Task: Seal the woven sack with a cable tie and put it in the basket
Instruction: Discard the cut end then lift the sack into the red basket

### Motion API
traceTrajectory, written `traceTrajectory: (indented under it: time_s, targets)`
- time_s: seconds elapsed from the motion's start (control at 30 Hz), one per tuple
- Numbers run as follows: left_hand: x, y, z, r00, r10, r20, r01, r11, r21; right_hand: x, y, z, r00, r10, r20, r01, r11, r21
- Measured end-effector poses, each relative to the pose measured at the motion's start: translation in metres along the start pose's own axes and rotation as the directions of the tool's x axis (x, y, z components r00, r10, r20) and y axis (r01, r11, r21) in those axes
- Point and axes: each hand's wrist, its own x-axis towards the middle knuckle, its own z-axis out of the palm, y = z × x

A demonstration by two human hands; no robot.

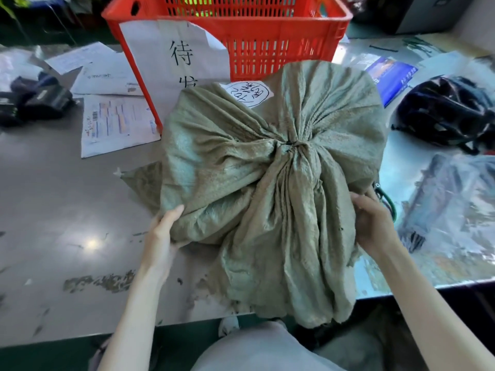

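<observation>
We see the sack sitting on the bench, full and rounded, its neck gathered and cinched by a dark tie near the top middle. The loose mouth fabric fans down toward us and hangs over the bench's near edge.

Left hand presses the sack's lower left side, thumb on top of the cloth, fingers tucked under the bulge: that grip is closed on the sack. Right hand clutches the sack's lower right side, fingers curled into the fabric, so this grip holds the sack too. The sack lies between the two hands, touching both.

The red basket stands just behind the sack, touching or nearly touching it. A white sheet taped on the basket front bears a large black "待" and a second character half hidden by the sack.

A round white label on the sack's top carries handwritten marks, possibly characters, too blurred to read.

Printed papers lie left of the basket, a blue booklet and a dark helmet to the right.
</observation>
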Motion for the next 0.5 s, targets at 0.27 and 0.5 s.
traceTrajectory:
  time_s: [0.27, 0.5]
  targets:
    - [0.032, 0.021, 0.005, 0.965, -0.26, 0.04, 0.261, 0.965, -0.021, 0.053, -0.046, -0.001, 0.971, 0.054, -0.234, 0.007, 0.968, 0.25]
    - [0.062, 0.031, 0.017, 0.951, -0.306, 0.049, 0.305, 0.952, 0.037, 0.066, -0.043, 0.031, 0.98, 0.115, -0.163, -0.104, 0.992, 0.073]
